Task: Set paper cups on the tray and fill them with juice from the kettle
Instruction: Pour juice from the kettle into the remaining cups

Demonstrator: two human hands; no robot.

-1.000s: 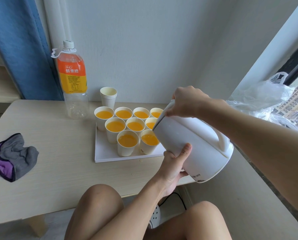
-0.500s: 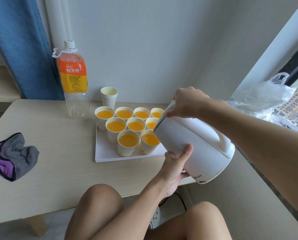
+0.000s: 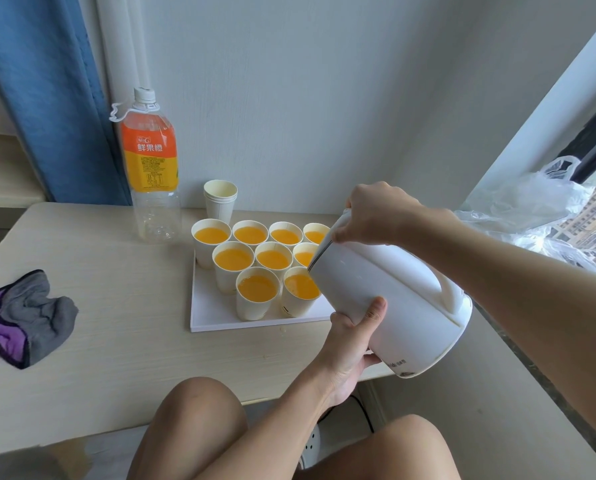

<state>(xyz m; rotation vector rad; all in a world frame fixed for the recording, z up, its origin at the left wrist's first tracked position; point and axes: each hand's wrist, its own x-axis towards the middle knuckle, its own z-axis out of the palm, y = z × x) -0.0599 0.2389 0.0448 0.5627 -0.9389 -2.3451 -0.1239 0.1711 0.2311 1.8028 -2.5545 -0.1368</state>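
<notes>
A white kettle (image 3: pixel 397 306) is tilted to the left, its mouth over the right side of the white tray (image 3: pixel 213 317). My right hand (image 3: pixel 376 213) grips the kettle's top near the lid. My left hand (image 3: pixel 353 344) cups the kettle's underside, thumb up on its wall. Several paper cups (image 3: pixel 256 292) full of orange juice stand packed together on the tray. The kettle hides the cups at the tray's right end, and no stream of juice shows.
A stack of spare paper cups (image 3: pixel 220 200) stands behind the tray by the wall. An almost drained juice bottle (image 3: pixel 151 168) stands at the back left. A grey and purple cloth (image 3: pixel 22 317) lies at the left edge. Plastic bags (image 3: pixel 528 206) lie on the windowsill to the right. My knees are below the table's front edge.
The kettle and both hands have kept almost the same pose, with only a slight shift in the view.
</notes>
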